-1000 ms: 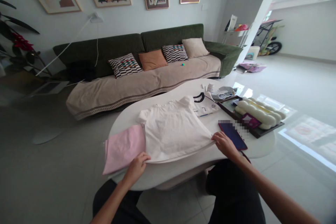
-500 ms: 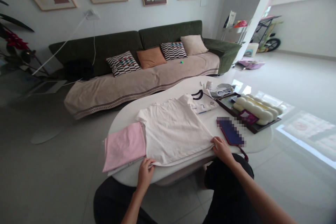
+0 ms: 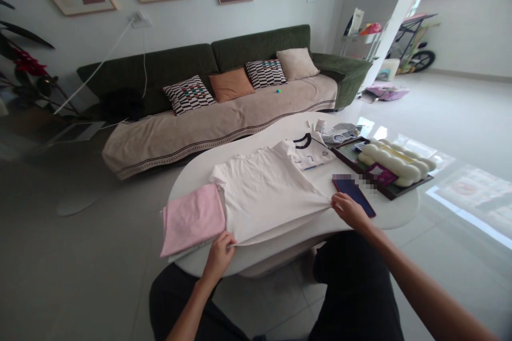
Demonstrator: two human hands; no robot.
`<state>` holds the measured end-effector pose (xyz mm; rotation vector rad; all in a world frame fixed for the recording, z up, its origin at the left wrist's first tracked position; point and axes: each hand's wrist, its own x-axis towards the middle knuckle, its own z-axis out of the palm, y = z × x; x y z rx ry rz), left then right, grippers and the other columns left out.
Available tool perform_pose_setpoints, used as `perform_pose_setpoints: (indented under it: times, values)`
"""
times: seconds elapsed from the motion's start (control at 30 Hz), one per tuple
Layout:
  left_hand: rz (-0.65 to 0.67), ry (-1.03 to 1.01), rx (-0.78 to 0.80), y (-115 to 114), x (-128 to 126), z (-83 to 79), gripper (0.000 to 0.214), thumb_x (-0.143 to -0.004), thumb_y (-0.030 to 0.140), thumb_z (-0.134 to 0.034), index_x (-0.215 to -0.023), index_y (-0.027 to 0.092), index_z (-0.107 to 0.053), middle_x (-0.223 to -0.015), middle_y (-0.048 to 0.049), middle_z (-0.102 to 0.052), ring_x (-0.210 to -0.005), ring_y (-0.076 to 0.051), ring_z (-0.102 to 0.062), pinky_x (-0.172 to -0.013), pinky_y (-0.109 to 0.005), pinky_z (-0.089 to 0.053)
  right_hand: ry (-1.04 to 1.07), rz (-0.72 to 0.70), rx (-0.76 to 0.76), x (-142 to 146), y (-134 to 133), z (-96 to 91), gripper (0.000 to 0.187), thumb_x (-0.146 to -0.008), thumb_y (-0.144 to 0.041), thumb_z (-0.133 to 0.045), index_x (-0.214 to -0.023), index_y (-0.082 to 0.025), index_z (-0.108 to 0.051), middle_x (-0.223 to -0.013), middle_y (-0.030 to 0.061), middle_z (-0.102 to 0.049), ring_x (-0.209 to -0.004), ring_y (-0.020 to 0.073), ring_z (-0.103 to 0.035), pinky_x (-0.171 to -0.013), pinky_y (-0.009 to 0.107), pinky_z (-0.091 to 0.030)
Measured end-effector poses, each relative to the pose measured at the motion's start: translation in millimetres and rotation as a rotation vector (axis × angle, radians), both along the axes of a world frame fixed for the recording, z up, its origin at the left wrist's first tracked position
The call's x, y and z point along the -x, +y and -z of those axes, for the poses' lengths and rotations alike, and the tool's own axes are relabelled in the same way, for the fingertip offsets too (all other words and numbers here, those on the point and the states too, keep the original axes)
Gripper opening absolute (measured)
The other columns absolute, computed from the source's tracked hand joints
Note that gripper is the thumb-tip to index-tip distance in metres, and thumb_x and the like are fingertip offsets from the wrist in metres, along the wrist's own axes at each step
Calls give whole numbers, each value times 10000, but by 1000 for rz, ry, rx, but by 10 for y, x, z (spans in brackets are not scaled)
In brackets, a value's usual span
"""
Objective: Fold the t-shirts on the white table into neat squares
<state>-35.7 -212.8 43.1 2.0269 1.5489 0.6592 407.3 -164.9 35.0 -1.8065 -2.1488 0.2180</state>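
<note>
A white T-shirt point(image 3: 268, 189) lies spread on the white oval table point(image 3: 256, 136), its collar pointing away from me. My left hand point(image 3: 219, 254) pinches the shirt's near left hem corner. At the near right hem corner my right hand point(image 3: 349, 209) grips the cloth, which is pulled taut between both hands. A folded pink garment point(image 3: 192, 218) lies on the table just left of the shirt. Beyond the shirt lies a folded white jersey with a black collar point(image 3: 311, 152).
A dark phone point(image 3: 354, 195) lies by my right hand. Behind it a dark tray point(image 3: 390, 191) holds a puffy cream object point(image 3: 394, 160). Crumpled wrapping point(image 3: 340, 132) sits at the table's far end. A green sofa point(image 3: 224, 90) with cushions stands beyond.
Both hands have closed on the hem corners and lifted and stretched the hem slightly off the table. The left hand shifted right along the hem.
</note>
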Motion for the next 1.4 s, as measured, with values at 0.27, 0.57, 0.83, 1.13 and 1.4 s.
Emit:
perform_pose_setpoints:
  times: [0.27, 0.57, 0.83, 1.13, 1.4]
  values:
    - [376, 84, 270, -129, -62, -154, 167, -687, 199, -591, -838, 222, -657, -1027, -31, -611, -965, -172, -553, -893, -280, -389, -186, 28, 19, -88, -268, 124, 218, -729, -80, -407, -749, -190, -594, -1052, 103, -548, -895, 207, -542, -734, 316, -431]
    - [-396, -3, 174, 1952, 559, -376, 316, -750, 201, -514, -1048, 134, -599, -1113, -98, -610, -1067, -206, -529, -921, -290, -372, 193, -400, 105, 2178, -688, -55, 335, -782, -176, -473, -1109, -220, -527, -1192, 81, -521, -1096, 206, -482, -928, 350, -389]
    - [-496, -30, 266, 2703, 569, -64, 237, -684, 183, -550, -906, 123, -606, -954, -101, -657, -965, -218, -579, -750, -244, -423, -25, -464, -375, 2806, -847, 920, 488, -744, -309, -586, -1214, -243, -471, -1215, 103, -548, -1072, 293, -531, -819, 388, -454]
    - [-306, -185, 397, 3161, 321, -375, 166, -553, 246, -668, -660, 129, -620, -612, 11, -613, -623, -140, -559, -520, -194, -374, 403, -291, -177, 2655, -797, 363, 235, -797, -117, -426, -953, -225, -564, -1105, 58, -619, -1053, 181, -555, -854, 295, -470]
    - [-528, -219, 562, 2814, 788, -303, 163, -510, 194, -710, -561, 134, -567, -448, 6, -539, -524, -179, -560, -476, -245, -400, 381, -378, -208, 2637, -879, 334, 162, -796, -191, -455, -917, -219, -559, -1111, 63, -613, -1040, 195, -554, -822, 283, -476]
